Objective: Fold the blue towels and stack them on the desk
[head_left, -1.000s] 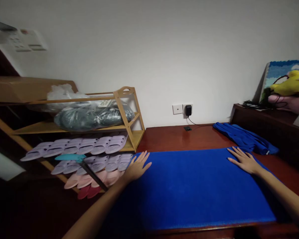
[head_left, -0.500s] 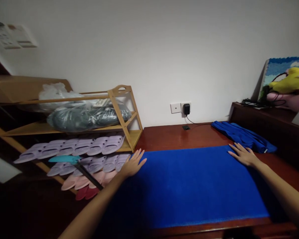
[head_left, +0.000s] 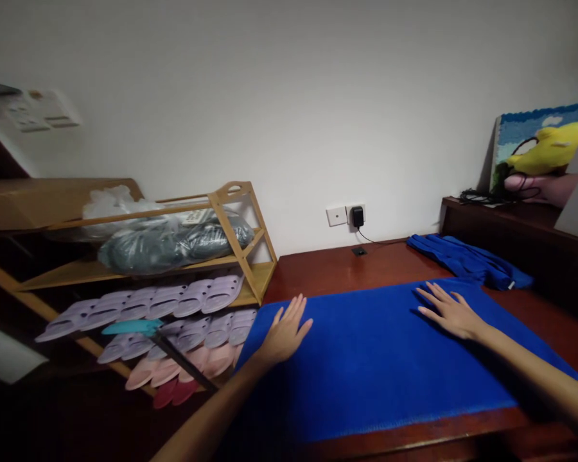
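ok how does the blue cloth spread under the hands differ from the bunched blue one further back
The spread cloth lies flat and smooth, while the bunched cloth is crumpled into folds. The spread cloth covers far more of the tabletop than the bunched cloth. The left hand and right hand are over the spread cloth; neither is over the bunched cloth. Both are blue.

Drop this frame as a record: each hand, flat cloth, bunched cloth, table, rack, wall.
left hand: open, palm down over flat cloth's left part; contact unclear
right hand: open, palm down over its right part, near far edge; contact unclear
flat cloth: blue, spread out
bunched cloth: blue, by flat cloth's far right corner
table: red-brown, under both cloths
rack: wooden, left, holds slippers
wall: black adapter plugged in
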`<state>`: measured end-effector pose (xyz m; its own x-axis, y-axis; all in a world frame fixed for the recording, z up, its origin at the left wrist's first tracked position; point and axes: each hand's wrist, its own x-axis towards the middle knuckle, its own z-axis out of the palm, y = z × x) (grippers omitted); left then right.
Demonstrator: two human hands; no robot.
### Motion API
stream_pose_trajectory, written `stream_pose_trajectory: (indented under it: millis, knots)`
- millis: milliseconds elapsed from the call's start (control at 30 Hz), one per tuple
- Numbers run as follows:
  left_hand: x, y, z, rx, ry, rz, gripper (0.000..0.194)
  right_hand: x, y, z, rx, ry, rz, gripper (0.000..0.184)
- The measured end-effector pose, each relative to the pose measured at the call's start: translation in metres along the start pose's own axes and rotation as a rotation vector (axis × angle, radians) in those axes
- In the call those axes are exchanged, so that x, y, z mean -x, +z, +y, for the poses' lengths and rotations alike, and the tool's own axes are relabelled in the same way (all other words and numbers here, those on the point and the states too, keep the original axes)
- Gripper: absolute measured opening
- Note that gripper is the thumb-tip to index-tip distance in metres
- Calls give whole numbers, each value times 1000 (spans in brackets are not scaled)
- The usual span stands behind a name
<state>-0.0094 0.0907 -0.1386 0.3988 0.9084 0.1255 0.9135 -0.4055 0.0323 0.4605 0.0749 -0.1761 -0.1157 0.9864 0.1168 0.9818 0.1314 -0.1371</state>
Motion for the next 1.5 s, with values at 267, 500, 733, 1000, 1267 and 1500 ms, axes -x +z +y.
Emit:
stream_pose_trajectory:
  millis: [267,500,733,1000,1267,1500]
  knots:
    - [2,3,41,27,136,-59,59,32,-25,-61,-102,-99,-52,71]
    - [-95,10,127,182,345,-153,60,96,-21,-158,-257,-468,-167,68]
    - [-127,43,141,190,273,-127,65,109,-27,-165,-319,-476,-255,72]
    - [-112,29,150,186,321,21,67,39,-39,-25,-163,-32,-47,63]
    - [-106,34,148,226,285,-139,76,31,-4,92,-8,156,-64,67]
    - [-105,27,151,226,279,-165,76,-8,-12,95,5,134,120,62]
